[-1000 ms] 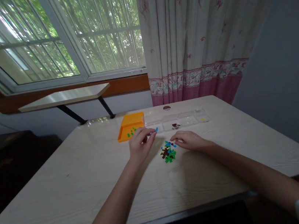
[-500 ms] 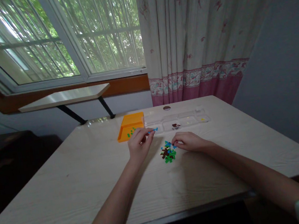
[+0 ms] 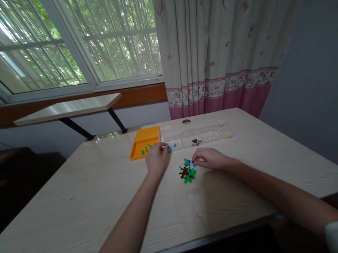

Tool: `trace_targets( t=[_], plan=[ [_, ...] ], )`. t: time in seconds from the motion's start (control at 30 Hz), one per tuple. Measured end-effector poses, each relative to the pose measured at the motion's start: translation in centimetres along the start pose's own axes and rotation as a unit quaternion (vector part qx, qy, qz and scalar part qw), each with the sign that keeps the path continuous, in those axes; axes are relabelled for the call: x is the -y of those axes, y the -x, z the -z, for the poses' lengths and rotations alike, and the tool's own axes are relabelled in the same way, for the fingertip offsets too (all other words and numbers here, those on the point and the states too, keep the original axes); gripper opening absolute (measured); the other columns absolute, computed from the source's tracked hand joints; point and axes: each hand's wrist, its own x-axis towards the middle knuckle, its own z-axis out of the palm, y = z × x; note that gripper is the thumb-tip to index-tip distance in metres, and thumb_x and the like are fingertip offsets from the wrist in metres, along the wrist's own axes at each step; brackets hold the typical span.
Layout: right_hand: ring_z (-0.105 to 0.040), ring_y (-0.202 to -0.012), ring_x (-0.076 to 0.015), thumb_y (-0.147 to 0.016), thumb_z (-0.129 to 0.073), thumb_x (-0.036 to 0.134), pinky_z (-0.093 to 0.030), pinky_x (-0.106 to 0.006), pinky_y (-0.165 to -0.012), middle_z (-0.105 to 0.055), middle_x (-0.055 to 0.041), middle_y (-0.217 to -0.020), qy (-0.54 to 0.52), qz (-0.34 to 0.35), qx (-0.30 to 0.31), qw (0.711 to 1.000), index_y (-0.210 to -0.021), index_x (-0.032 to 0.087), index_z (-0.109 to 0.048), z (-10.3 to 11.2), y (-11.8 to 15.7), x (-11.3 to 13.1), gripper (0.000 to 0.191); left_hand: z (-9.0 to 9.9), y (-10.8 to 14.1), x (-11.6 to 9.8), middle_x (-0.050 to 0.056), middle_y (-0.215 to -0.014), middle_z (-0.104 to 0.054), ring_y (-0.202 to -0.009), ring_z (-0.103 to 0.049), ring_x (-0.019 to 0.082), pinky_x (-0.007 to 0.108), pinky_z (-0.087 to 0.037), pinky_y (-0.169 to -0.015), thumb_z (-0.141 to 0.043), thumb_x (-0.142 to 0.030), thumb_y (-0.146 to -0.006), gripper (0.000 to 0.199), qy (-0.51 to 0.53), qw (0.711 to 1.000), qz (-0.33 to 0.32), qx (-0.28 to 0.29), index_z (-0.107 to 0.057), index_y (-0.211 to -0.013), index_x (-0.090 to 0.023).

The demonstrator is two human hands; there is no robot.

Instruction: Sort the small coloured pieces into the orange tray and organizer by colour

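A small pile of green, brown and blue pieces (image 3: 188, 173) lies on the wooden table. My right hand (image 3: 208, 158) is at the pile's right edge, its thumb and index finger pinched together near the blue and brown pieces; what is between them is too small to name. My left hand (image 3: 157, 158) is closed in a pinch at the left end of the clear divided tray (image 3: 186, 141), beside small blue pieces (image 3: 172, 146). Its fingertips partly hide whatever they hold. Green pieces (image 3: 146, 150) lie in the orange tray (image 3: 147, 134) just left of it.
Brown pieces (image 3: 196, 142) and yellow pieces (image 3: 226, 134) sit in other compartments of the clear tray. A round dark spot (image 3: 186, 121) is near the table's back edge. At the back left stands a raised shelf (image 3: 69, 108) on black legs.
My left hand has drawn its fingers closer together and now covers less of the blue pieces. My right hand keeps its pinch beside the pile. The whole view has shifted slightly.
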Motion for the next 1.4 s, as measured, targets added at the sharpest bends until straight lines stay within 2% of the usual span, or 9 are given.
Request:
trace_targets(
  t=[0.13, 0.3, 0.43, 0.57, 0.77, 0.9, 1.17, 1.3, 1.4],
  plan=[
    [-0.055, -0.076, -0.0135, -0.08, -0.049, 0.025, -0.041, -0.022, -0.07, -0.06, -0.004, -0.083, 0.009, -0.013, 0.001, 1.0, -0.087, 0.018, -0.061, -0.1, -0.1, 0.2, 0.016, -0.5, -0.1, -0.1, 0.004, -0.081, -0.059, -0.076, -0.055, 0.016, 0.024, -0.039, -0.064, -0.043, -0.033, -0.081, 0.023, -0.042, 0.999, 0.017, 0.021, -0.062, -0.085, -0.02],
    [-0.055, -0.077, -0.0135, -0.08, -0.048, 0.025, -0.041, -0.023, -0.07, -0.06, -0.0037, -0.084, 0.018, -0.012, 0.0, 1.0, -0.087, 0.018, -0.06, 0.0, -0.1, 0.5, 0.015, -0.5, -0.1, -0.1, 0.005, -0.089, -0.059, -0.081, -0.055, 0.017, 0.025, -0.041, -0.067, -0.04, -0.03, -0.082, 0.027, -0.047, 0.999, 0.01, 0.018, -0.059, -0.1, -0.021],
    [-0.055, -0.078, -0.013, -0.081, -0.048, 0.024, -0.041, -0.022, -0.071, -0.06, -0.0034, -0.086, 0.011, 0.005, 0.0, 1.0, -0.095, 0.02, -0.059, 0.3, 0.1, 0.7, 0.019, -0.3, -0.1, -0.1, 0.005, -0.087, -0.059, -0.081, -0.055, 0.016, 0.025, -0.042, -0.07, -0.041, -0.027, -0.081, 0.024, -0.012, 0.999, -0.016, 0.027, -0.061, -0.091, -0.018],
    [-0.054, -0.079, -0.013, -0.081, -0.047, 0.023, -0.041, -0.022, -0.072, -0.06, -0.0033, -0.087, 0.008, 0.024, 0.005, 1.0, -0.097, 0.021, -0.059, 0.4, 0.3, 0.5, 0.02, -0.2, 0.6, -0.7, 0.005, -0.085, -0.057, -0.079, -0.055, 0.016, 0.025, -0.043, -0.071, -0.043, -0.024, -0.079, 0.021, 0.029, 0.993, -0.071, 0.086, -0.062, -0.087, -0.018],
    [-0.055, -0.078, -0.0135, -0.079, -0.05, 0.025, -0.041, -0.022, -0.071, -0.06, -0.0027, -0.084, -0.001, 0.019, -0.004, 1.0, -0.093, 0.02, -0.061, 0.1, 0.2, 0.3, 0.017, -0.1, 1.9, -1.9, 0.004, -0.095, -0.053, -0.08, -0.056, 0.014, 0.024, -0.044, -0.07, -0.042, -0.016, -0.077, 0.027, 0.034, 0.965, -0.16, 0.203, -0.062, -0.094, -0.023],
    [-0.056, -0.078, -0.0143, -0.079, -0.051, 0.025, -0.042, -0.023, -0.071, -0.061, -0.0036, -0.083, -0.003, 0.014, -0.003, 1.0, -0.092, 0.02, -0.062, 0.0, 0.0, 0.1, 0.018, -0.1, 2.0, -2.2, 0.004, -0.096, -0.054, -0.081, -0.056, 0.015, 0.023, -0.043, -0.068, -0.042, -0.013, -0.077, 0.032, 0.018, 0.954, -0.181, 0.237, -0.062, -0.097, -0.026],
    [-0.056, -0.076, -0.0131, -0.079, -0.053, 0.031, -0.041, -0.022, -0.068, -0.061, -0.0029, -0.081, -0.005, 0.016, -0.016, 1.0, -0.088, 0.019, -0.062, 0.0, 0.1, 0.0, 0.017, 0.0, 2.4, -2.4, 0.002, -0.091, -0.055, -0.084, -0.054, 0.014, 0.022, -0.042, -0.074, -0.042, -0.009, -0.075, 0.035, 0.06, 0.942, -0.199, 0.263, -0.063, -0.097, -0.028],
    [-0.056, -0.077, -0.0127, -0.08, -0.052, 0.033, -0.041, -0.021, -0.068, -0.061, -0.0033, -0.083, -0.003, 0.027, -0.061, 0.998, -0.087, 0.018, -0.061, 0.2, 0.1, 0.4, 0.019, 0.5, 2.6, -3.0, 0.003, -0.094, -0.055, -0.088, -0.053, 0.014, 0.024, -0.043, -0.076, -0.04, -0.011, -0.077, 0.032, 0.087, 0.95, -0.191, 0.232, -0.062, -0.097, -0.024],
    [-0.056, -0.079, -0.0133, -0.081, -0.052, 0.034, -0.041, -0.022, -0.07, -0.061, -0.0043, -0.085, -0.004, 0.036, -0.095, 0.995, -0.088, 0.018, -0.061, 0.2, 0.1, 0.5, 0.02, 0.9, 2.7, -3.6, 0.003, -0.092, -0.055, -0.087, -0.053, 0.015, 0.025, -0.043, -0.077, -0.046, -0.017, -0.077, 0.024, 0.116, 0.952, -0.191, 0.211, -0.062, -0.094, -0.022]
  ],
)
